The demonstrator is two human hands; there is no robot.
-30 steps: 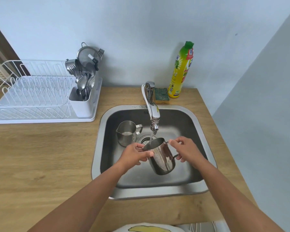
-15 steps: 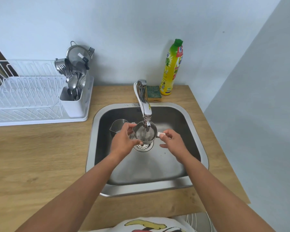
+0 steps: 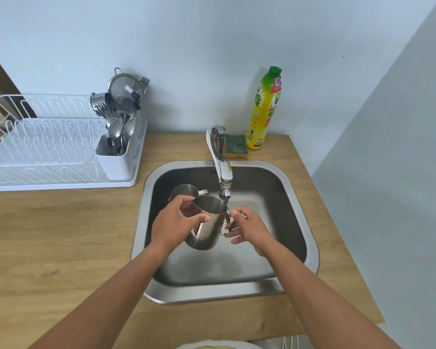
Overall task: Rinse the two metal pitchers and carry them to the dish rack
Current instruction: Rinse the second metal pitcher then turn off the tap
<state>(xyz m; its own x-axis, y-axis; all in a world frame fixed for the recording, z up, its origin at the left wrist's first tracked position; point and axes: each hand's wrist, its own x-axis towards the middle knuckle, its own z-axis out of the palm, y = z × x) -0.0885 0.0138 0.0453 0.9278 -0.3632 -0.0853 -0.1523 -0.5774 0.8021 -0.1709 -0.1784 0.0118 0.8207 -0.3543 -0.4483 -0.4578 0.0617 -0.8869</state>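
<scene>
I hold a shiny metal pitcher over the sink, tilted, its mouth just under the tap's spout. My left hand grips its body from the left, thumb across the front. My right hand pinches its handle on the right side. A second metal pitcher stands upright on the sink floor behind my left hand, partly hidden by it. The white dish rack sits on the counter to the far left.
A white cutlery holder with spoons, forks and a strainer stands at the rack's right end. A green sponge and a yellow dish-soap bottle sit behind the tap. Wooden counter surrounds the sink; a wall stands at the right.
The held pitcher has tipped from upright under the tap to tilted, and sits slightly lower and nearer me. Both hands keep their hold on it.
</scene>
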